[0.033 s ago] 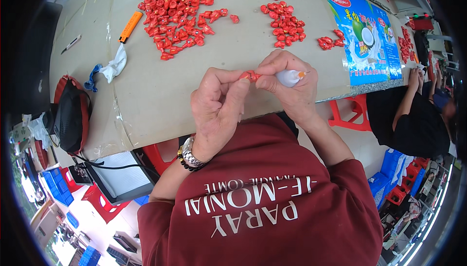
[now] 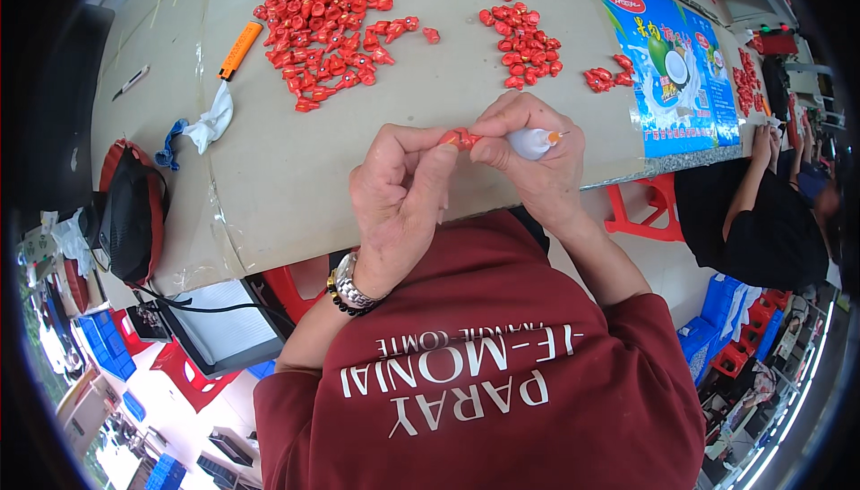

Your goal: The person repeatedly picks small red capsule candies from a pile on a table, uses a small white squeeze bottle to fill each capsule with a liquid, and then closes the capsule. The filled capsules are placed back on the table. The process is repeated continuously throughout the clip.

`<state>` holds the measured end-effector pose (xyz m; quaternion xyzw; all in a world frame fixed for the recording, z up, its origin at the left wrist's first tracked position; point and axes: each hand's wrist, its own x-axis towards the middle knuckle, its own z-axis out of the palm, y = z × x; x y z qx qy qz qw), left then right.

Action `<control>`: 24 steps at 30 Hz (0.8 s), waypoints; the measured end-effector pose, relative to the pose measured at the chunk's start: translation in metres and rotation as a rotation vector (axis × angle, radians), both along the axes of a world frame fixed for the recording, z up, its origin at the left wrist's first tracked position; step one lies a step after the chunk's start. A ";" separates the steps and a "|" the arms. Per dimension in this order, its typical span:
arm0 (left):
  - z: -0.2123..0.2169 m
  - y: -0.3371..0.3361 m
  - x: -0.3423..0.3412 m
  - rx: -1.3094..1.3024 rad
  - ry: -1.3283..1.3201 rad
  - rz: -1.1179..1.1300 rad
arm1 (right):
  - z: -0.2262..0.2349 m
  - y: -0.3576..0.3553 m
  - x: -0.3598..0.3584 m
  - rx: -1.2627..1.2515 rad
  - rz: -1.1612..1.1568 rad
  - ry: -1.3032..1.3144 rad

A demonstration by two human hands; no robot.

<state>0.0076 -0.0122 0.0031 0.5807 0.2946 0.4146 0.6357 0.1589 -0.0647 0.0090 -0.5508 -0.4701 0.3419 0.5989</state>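
We take the blue printed sheet (image 2: 640, 118) as our landmark. Near its upper left corner we see a red oval emblem with white lettering, with big yellow characters just under it, a picture of a green coconut and its white flesh, and a line of red characters along the near edge.

Left of the sheet, we find the left hand (image 2: 401, 187) pinching a small red piece (image 2: 462, 140) between thumb and forefinger. The right hand (image 2: 542, 163), nearer the sheet, grips the same piece by its other side and also holds a white bottle (image 2: 528, 143) with an orange tip against the palm.

Just beside the sheet's left edge lie a few red pieces (image 2: 600, 80); farther left we see a small cluster (image 2: 524, 42), then a large pile (image 2: 313, 20). Beyond that, farthest from the sheet, an orange oblong (image 2: 241, 48) carries dark print too small for us to read. Below and left of the sheet, a maroon shirt (image 2: 502, 302) shows white capitals, upside down to us.
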 end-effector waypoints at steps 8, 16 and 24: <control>-0.001 0.003 -0.003 -0.055 -0.019 -0.026 | -0.004 0.003 -0.003 0.058 -0.062 -0.050; 0.002 0.003 -0.002 -0.124 0.000 -0.016 | -0.006 0.006 -0.002 0.094 -0.065 -0.086; 0.002 0.002 -0.002 -0.072 0.023 -0.010 | -0.006 0.004 -0.003 0.087 -0.041 -0.049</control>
